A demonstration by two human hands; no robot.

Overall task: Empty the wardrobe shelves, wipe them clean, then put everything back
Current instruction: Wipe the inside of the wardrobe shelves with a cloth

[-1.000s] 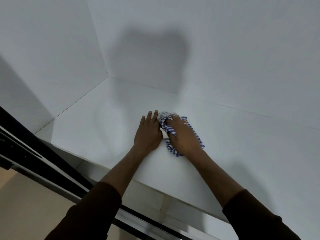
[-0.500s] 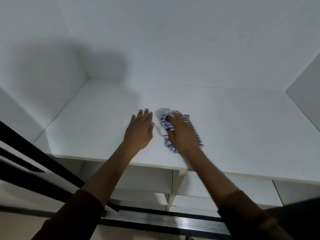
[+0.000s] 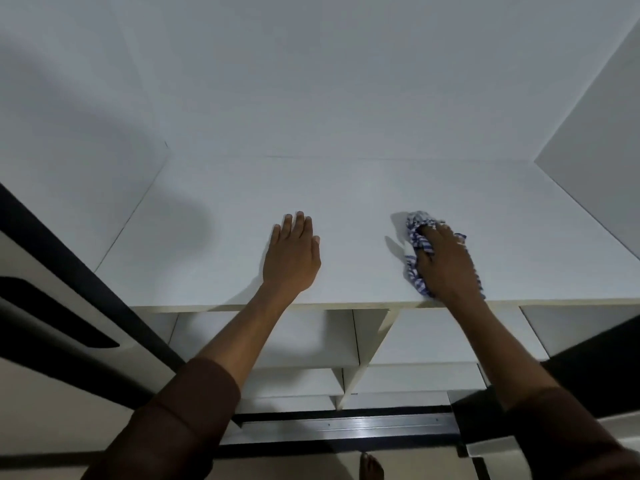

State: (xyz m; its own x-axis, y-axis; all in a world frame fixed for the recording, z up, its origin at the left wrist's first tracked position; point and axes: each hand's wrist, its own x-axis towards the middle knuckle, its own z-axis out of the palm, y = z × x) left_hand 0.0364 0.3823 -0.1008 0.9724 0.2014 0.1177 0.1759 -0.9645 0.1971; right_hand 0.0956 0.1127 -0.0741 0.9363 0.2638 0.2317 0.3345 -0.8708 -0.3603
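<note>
A wide white wardrobe shelf (image 3: pixel 346 192) fills the middle of the view, with bare white walls behind and at both sides. My left hand (image 3: pixel 292 258) lies flat on the shelf near its front edge, fingers straight and together. To its right, my right hand (image 3: pixel 446 268) presses down on a bunched blue-and-white checked cloth (image 3: pixel 415 244), its fingers bent over the folds. The cloth sticks out to the left of the hand and beyond the fingertips. Nothing else lies on this shelf.
Below the front edge are lower white compartments (image 3: pixel 304 341) split by an upright divider (image 3: pixel 367 355). A metal sliding-door track (image 3: pixel 346 427) runs along the bottom. A dark door frame (image 3: pixel 69 271) slants across the left. A bare foot (image 3: pixel 370 467) shows on the floor.
My right hand has slid the cloth to the right along the shelf, away from my left hand, which stays flat in place. My view has swung right, showing the right wall.
</note>
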